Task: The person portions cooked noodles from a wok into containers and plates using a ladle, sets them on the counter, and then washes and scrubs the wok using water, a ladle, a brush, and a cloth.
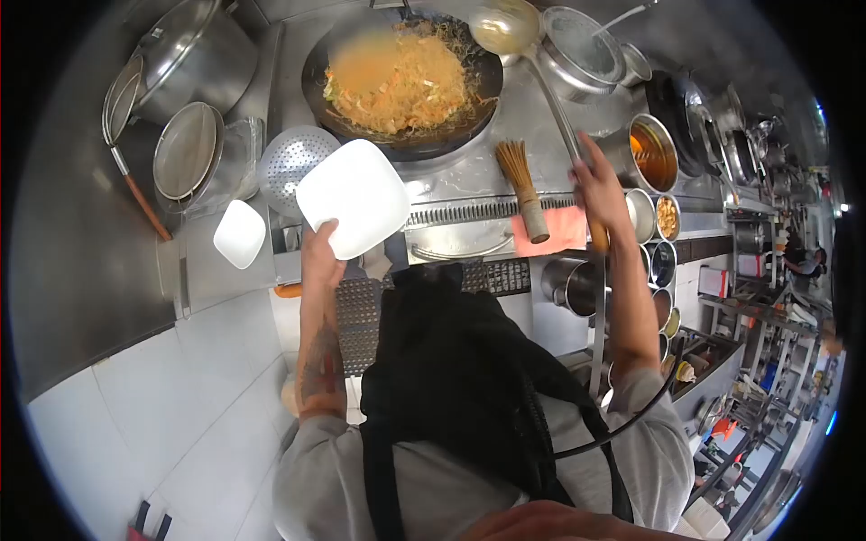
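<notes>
My left hand [322, 257] grips a white square dish [354, 198] by its near edge, tilted in front of the wok. In my right hand [598, 185] is a long-handled ladle [552, 104], its bowl up beside the wok and its wooden handle end below my fist. Fried noodles [406, 81] with bits of vegetable fill much of the dark wok [433, 144], partly blurred at the upper left. A perforated strainer [293, 162] lies partly behind the dish. Between my hands a bamboo wok brush [520, 180] leans over a pink cloth [552, 232].
A smaller white dish [240, 234] sits at the left, near round mesh sieves [187, 149] and a big steel pot [194, 59]. On the right stand a pot of reddish-brown liquid [651, 155], a container of chopped food [667, 216] and several other metal containers. A steel bowl [582, 54] stands behind the ladle.
</notes>
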Available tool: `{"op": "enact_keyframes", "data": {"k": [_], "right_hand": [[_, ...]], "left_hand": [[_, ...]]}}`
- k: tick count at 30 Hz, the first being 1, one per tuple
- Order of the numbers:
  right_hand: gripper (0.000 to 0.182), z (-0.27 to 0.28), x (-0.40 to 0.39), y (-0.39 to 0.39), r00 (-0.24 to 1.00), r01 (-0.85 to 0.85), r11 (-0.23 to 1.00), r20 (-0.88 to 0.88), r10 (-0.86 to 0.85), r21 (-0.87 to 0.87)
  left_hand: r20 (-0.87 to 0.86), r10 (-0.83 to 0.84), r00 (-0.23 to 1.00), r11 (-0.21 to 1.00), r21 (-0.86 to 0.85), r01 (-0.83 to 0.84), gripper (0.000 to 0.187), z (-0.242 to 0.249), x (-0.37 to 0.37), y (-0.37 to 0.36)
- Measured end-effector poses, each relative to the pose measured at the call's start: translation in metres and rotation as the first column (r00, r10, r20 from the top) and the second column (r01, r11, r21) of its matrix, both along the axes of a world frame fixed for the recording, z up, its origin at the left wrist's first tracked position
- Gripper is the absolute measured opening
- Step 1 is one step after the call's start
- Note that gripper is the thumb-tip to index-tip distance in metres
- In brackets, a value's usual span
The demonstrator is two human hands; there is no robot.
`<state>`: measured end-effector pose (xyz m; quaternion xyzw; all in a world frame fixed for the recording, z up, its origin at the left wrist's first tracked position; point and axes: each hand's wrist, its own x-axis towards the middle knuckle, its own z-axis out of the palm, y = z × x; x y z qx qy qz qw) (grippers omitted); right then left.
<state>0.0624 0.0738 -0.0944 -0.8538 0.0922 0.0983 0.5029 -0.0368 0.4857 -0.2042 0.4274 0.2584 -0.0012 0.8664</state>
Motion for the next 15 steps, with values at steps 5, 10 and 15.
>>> {"op": "enact_keyframes", "data": {"k": [5, 10, 15], "right_hand": [[0.05, -0.013, 0.125, 0.031, 0.799, -0.217, 0.517, 0.154, 0.581, -0.828], [0.047, -0.062, 0.166, 0.084, 0.848, -0.511, 0.716, -0.144, 0.51, -0.475], [0.045, -0.042, 0.135, 0.105, 0.817, 0.001, 0.795, -0.459, 0.349, 0.607]], "left_hand": [[0.007, 0.103, 0.995, 0.995, -0.011, -0.103, 0.042, -0.012, 0.003, 0.034], [-0.103, 0.131, 0.986, 0.989, 0.08, -0.124, 0.046, -0.022, -0.021, 0.072], [-0.165, 0.081, 0.983, 0.978, 0.205, -0.046, 0.047, -0.029, -0.02, 0.091]]}}
